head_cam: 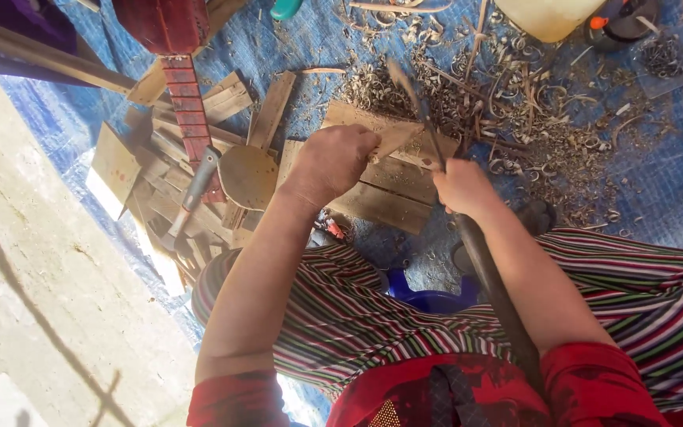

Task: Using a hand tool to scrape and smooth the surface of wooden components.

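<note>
Well, left hand (333,162): I had it closed tight round a small pale wedge of wood (393,142), pinned on the bare plank board (373,190) at twelve o'clock from my knees.
Right hand (462,188): my fist was shut on the long dark-handled blade (424,119), tip blurred toward eleven o'clock.
Risk: I judged the edge could skid off the grain into my left knuckles, since they sat just beside it.
Textures: dry curled wood shavings (515,119) lay at one o'clock on the crinkled blue tarpaulin (658,198); a grey metal hammer (195,190) lay at nine o'clock.
</note>
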